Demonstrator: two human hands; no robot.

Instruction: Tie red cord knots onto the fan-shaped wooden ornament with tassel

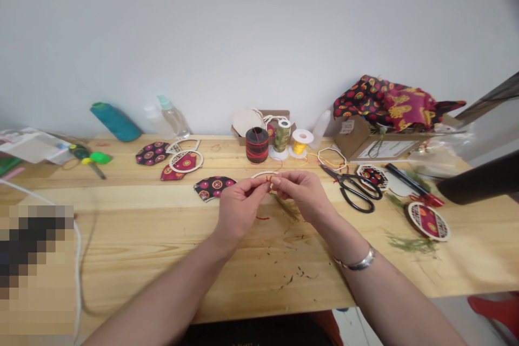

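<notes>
My left hand [240, 206] and my right hand [303, 194] meet above the middle of the wooden table. Both pinch a thin red cord [268, 178] between thumb and forefinger, and the fingertips nearly touch. A loose red end [263, 218] shows below them. Behind the fingers is the pale rim of a round frame [265, 174], mostly hidden. Green tassel threads [288, 208] lie under my right hand. Just left of my left hand is a dark patterned fabric piece [214, 187]. A silver bracelet circles my right wrist.
Black scissors [357, 192], a marker [413, 184] and a round patterned ornament [428, 221] lie to the right. Thread spools [257, 146] stand at the back, near a cardboard box [365, 140] with fabric. A teal cone [115, 121] and bottles [174, 119] are back left. Dark scraps dot the front.
</notes>
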